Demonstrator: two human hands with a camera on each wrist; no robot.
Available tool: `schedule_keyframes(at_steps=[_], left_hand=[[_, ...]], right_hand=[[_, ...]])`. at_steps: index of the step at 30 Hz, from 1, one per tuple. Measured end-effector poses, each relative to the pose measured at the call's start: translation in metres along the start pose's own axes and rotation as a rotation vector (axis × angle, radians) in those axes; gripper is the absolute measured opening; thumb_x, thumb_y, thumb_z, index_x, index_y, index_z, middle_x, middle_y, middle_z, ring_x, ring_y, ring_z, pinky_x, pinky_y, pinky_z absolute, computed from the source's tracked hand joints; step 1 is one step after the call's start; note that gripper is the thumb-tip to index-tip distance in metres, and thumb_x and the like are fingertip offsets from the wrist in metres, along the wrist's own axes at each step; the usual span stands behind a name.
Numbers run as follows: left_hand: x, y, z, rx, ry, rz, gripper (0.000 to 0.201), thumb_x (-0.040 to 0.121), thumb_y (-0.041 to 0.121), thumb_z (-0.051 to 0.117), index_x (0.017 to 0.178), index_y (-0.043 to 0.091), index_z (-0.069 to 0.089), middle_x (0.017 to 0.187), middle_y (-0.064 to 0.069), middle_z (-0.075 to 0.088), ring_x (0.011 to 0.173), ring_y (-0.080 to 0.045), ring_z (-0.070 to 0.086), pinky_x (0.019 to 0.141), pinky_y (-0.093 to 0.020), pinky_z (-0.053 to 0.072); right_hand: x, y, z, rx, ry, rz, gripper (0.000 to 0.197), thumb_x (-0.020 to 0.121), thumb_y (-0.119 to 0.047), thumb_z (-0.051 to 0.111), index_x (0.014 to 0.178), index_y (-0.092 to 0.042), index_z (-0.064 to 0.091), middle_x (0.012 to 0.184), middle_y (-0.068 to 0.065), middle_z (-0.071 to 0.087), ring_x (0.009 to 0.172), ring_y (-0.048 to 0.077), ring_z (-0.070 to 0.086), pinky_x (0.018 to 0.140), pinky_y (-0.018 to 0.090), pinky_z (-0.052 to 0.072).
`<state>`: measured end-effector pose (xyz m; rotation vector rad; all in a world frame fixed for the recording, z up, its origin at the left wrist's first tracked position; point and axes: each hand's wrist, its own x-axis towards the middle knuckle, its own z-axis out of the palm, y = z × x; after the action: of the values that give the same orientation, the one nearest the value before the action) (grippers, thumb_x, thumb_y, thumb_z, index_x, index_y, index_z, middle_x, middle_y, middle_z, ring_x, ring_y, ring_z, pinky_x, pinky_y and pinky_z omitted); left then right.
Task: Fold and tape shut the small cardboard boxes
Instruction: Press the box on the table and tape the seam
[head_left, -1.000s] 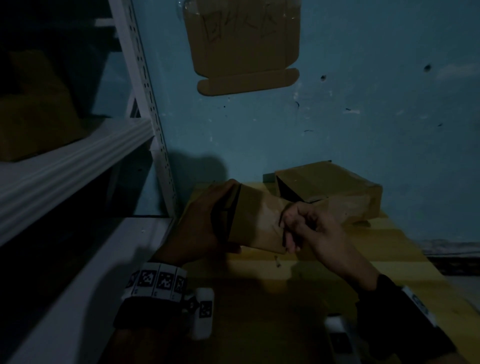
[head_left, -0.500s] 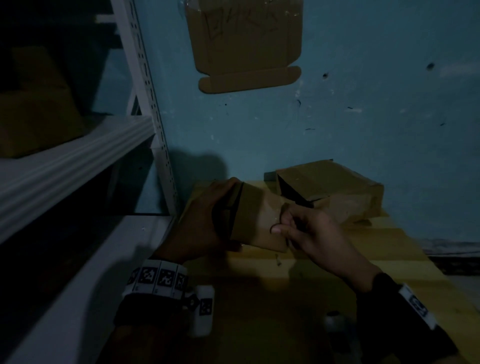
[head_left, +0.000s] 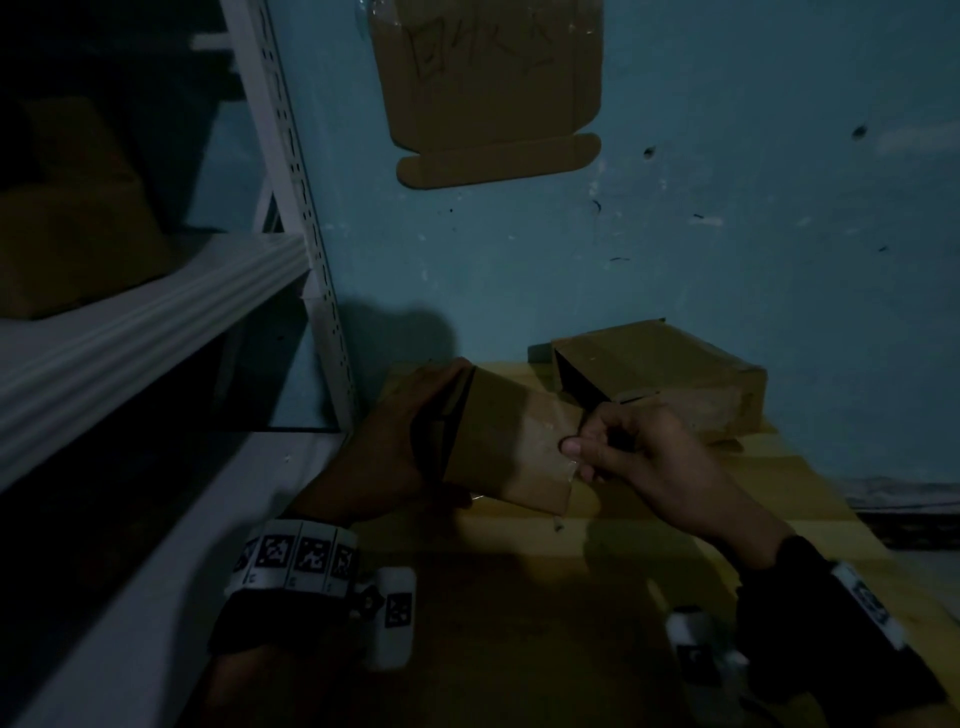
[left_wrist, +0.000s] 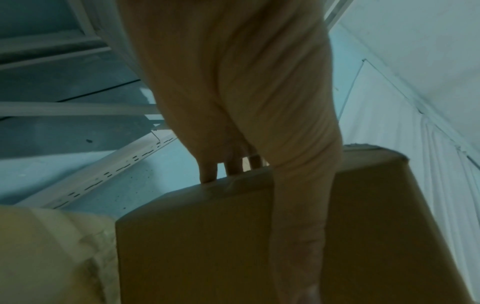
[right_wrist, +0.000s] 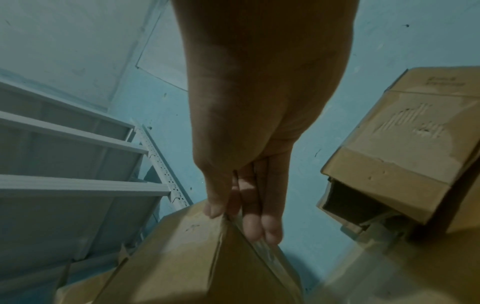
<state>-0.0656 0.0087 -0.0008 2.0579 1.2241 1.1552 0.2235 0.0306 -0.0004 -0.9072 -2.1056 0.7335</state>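
Head view: left hand (head_left: 400, 447) grips a small cardboard box (head_left: 511, 447) while right hand (head_left: 623, 447) pinches its taped edge, likely pressing tape flat next.

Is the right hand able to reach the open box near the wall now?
Probably yes, but not at once: the right hand pinches the small box that the left hand grips. The open box lies just behind it, nothing between.
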Motion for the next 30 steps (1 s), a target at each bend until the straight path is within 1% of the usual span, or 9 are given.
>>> schedule_keyframes(at_steps=[4,7,9,12,15,19,21,25,30], left_hand=[[0.001,-0.015,0.0,-0.034,-0.004,0.045,0.104,0.051,0.022,0.095,0.138,0.03,0.037,0.145,-0.001,0.044,0.127,0.013,0.044,0.102,-0.009,0.037],[0.001,-0.01,-0.001,-0.114,-0.005,0.057,0.098,0.059,0.004,0.092,0.139,0.019,0.037,0.139,0.001,0.046,0.119,0.017,0.049,0.097,-0.006,0.04],[0.001,-0.011,-0.003,-0.08,-0.009,0.04,0.107,0.053,-0.007,0.091,0.141,0.022,0.037,0.14,0.009,0.048,0.122,0.014,0.049,0.099,-0.007,0.039],[0.0,-0.005,-0.004,-0.088,-0.008,0.03,0.101,0.048,0.019,0.093,0.135,0.043,0.047,0.133,0.022,0.056,0.122,0.01,0.052,0.1,-0.011,0.042],[-0.001,0.001,-0.001,-0.094,0.056,-0.051,0.103,0.049,0.012,0.096,0.137,0.023,0.045,0.141,-0.005,0.051,0.126,-0.001,0.049,0.111,-0.026,0.04],[-0.001,-0.001,-0.005,-0.1,0.027,-0.084,0.134,0.036,0.066,0.092,0.146,0.011,0.038,0.144,0.002,0.049,0.131,-0.008,0.05,0.11,-0.026,0.041],[-0.002,-0.003,-0.005,-0.13,0.042,-0.084,0.133,0.043,0.063,0.092,0.147,0.003,0.036,0.145,-0.007,0.049,0.133,-0.018,0.051,0.11,-0.034,0.043],[-0.005,-0.001,-0.009,-0.126,0.03,-0.059,0.136,0.041,0.065,0.091,0.147,0.003,0.033,0.144,-0.006,0.049,0.131,-0.012,0.051,0.108,-0.026,0.044],[-0.007,0.0,-0.009,-0.147,0.061,-0.063,0.139,0.036,0.063,0.093,0.149,0.012,0.029,0.144,0.002,0.048,0.131,-0.005,0.05,0.105,-0.02,0.044]], right_hand=[[0.0,-0.003,0.002,0.071,0.024,-0.019,0.025,0.094,-0.035,0.062,0.08,-0.015,0.07,0.074,0.001,0.072,0.07,0.014,0.068,0.068,0.026,0.052],[0.0,-0.002,0.003,0.247,0.039,0.061,0.028,0.095,-0.026,0.061,0.087,0.0,0.07,0.08,0.008,0.075,0.077,0.021,0.072,0.074,0.026,0.056],[-0.001,-0.003,0.004,0.415,0.037,0.118,0.027,0.098,-0.017,0.058,0.091,0.008,0.066,0.085,0.013,0.076,0.08,0.022,0.074,0.074,0.027,0.059],[-0.003,-0.008,0.006,0.576,0.056,0.158,0.035,0.098,-0.02,0.053,0.094,0.013,0.062,0.087,0.018,0.076,0.08,0.026,0.075,0.076,0.031,0.062],[-0.001,-0.014,0.009,0.664,0.106,0.174,0.039,0.101,-0.023,0.049,0.094,0.013,0.061,0.085,0.019,0.075,0.078,0.024,0.075,0.073,0.03,0.062],[0.001,-0.02,0.015,0.696,0.184,0.216,0.046,0.1,-0.032,0.045,0.099,0.01,0.063,0.08,0.008,0.075,0.075,0.018,0.072,0.068,0.025,0.059],[0.002,-0.02,0.016,0.685,0.196,0.226,0.049,0.106,-0.034,0.039,0.097,0.007,0.064,0.083,0.011,0.075,0.078,0.022,0.073,0.071,0.029,0.061],[0.003,-0.012,0.006,0.649,0.319,0.289,0.05,0.109,-0.039,0.032,0.079,-0.005,0.053,0.076,0.017,0.072,0.072,0.025,0.073,0.066,0.03,0.059],[-0.003,-0.013,-0.005,0.528,0.176,0.159,0.055,0.089,-0.056,0.06,0.087,-0.001,0.062,0.081,0.015,0.074,0.076,0.025,0.071,0.069,0.026,0.058]])
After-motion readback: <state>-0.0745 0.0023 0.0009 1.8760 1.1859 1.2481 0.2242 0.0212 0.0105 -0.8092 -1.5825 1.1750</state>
